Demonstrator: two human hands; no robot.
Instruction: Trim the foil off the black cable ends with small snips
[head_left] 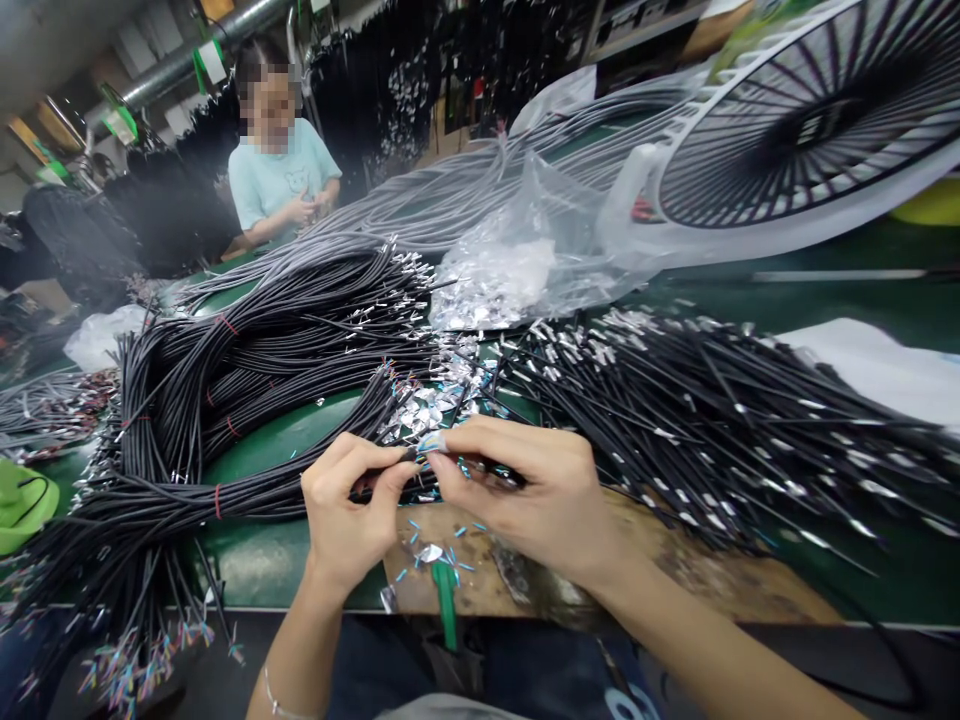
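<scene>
My left hand (351,510) and my right hand (525,490) meet above the table's front edge. The left pinches the end of a black cable (409,455). The right's thumb and forefinger press a small silver foil piece (433,441) at that cable's tip. Behind the hands lies a heap of silver foil pieces (427,400). A large looped bundle of black cables (225,400) sits to the left, tied with red bands. A spread of black cables with foil-wrapped ends (712,420) lies to the right.
A clear plastic bag of foil pieces (517,260) lies behind the heap. A white fan grille (810,130) stands at the back right. A brown board (675,580) with blue scraps and a green tool (446,595) lies under my hands. A person in a light-blue shirt (281,175) works at the far left.
</scene>
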